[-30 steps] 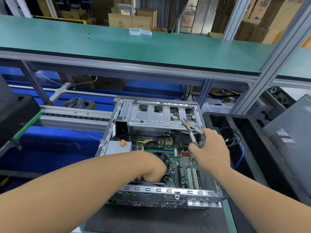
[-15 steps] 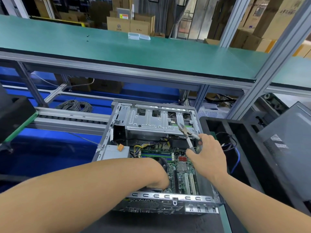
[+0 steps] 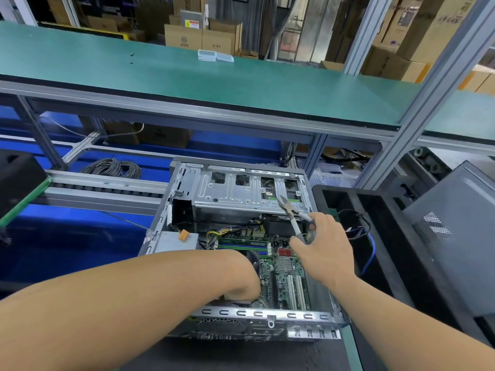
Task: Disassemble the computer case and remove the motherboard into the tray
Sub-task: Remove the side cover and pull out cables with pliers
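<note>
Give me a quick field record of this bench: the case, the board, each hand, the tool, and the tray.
case: case open, side panel off, lying on the bench
motherboard: motherboard inside the case, cables plugged in
left hand: left hand reaches down inside the case by the fan; fingers hidden
right hand: right hand grips cutters
tool: cutters, tip pointing at the drive cage
tray: black tray right of the case, holds loose wires
</note>
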